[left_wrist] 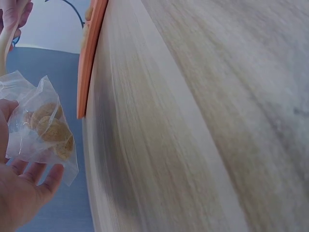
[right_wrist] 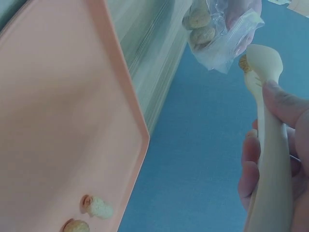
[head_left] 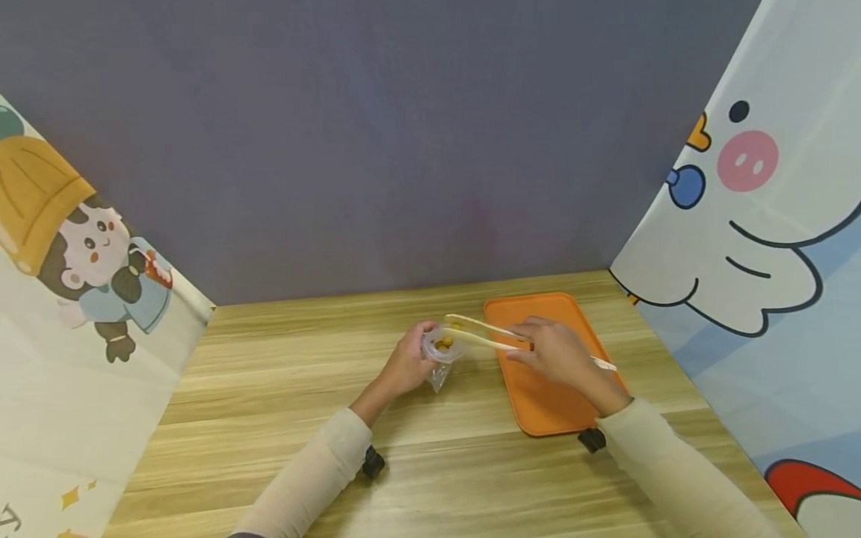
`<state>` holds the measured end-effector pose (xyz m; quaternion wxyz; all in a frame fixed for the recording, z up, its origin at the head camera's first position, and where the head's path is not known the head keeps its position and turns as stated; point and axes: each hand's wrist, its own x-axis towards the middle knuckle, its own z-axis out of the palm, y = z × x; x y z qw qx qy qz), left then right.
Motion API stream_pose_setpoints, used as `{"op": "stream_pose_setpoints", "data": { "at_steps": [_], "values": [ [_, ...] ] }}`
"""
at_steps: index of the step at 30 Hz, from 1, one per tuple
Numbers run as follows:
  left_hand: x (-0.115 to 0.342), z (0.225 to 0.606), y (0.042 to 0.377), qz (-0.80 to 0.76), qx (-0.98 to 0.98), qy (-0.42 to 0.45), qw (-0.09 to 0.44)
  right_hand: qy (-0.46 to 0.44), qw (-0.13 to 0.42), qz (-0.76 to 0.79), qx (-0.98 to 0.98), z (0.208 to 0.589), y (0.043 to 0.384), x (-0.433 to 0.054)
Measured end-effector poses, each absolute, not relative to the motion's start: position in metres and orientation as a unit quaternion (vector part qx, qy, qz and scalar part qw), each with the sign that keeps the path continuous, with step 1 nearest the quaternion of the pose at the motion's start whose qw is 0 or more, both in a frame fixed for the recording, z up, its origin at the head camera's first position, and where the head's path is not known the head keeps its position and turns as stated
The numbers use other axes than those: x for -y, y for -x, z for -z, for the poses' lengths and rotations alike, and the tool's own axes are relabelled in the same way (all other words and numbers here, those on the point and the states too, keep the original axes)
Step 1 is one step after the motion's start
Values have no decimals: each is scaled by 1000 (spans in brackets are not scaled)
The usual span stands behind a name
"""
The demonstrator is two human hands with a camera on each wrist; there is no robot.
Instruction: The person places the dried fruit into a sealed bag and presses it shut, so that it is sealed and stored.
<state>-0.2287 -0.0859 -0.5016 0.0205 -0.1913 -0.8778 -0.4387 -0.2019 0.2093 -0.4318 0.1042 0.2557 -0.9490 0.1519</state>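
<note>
Holding a clear plastic bag (left_wrist: 31, 150) above the worktop (head_left: 282, 418), the left hand (head_left: 406, 364) pinches the film with its thumb on one side and fingers on the other. The bag is thin, creased and shiny, its mouth turned up and spread into a round opening near the middle of the wood. Rounded, rough, tan-brown lumps (left_wrist: 53, 128) sit bunched inside. Just right of that mouth come the tips of cream-coloured tongs (right_wrist: 271, 145), pressed on one small tan lump (right_wrist: 245, 63). The right hand (head_left: 554, 351) wraps the tongs' arms, thumb on top, over an orange tray (head_left: 551, 407). A pale, longish piece (right_wrist: 98, 207) with a reddish-brown end and a rounder tan one (right_wrist: 76, 225) lie near a tray corner.

At left, a broad stretch of bare wood grain runs from the cartoon-printed wall panel (head_left: 101, 299) to the left hand. Behind, a grey panel (head_left: 403, 149) meets the worktop's back edge. Between bag and tray is a narrow strip of wood; then the tray's low raised rim with rounded corners, then another strip before the right-hand panel (head_left: 713, 329).
</note>
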Motion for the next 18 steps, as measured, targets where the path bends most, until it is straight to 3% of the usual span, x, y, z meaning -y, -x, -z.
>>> {"op": "stream_pose_setpoints", "data": {
  "at_steps": [18],
  "values": [
    [86, 502, 229, 440, 879, 181, 16, -257, 81, -166, 949, 431, 204, -197]
  ]
}}
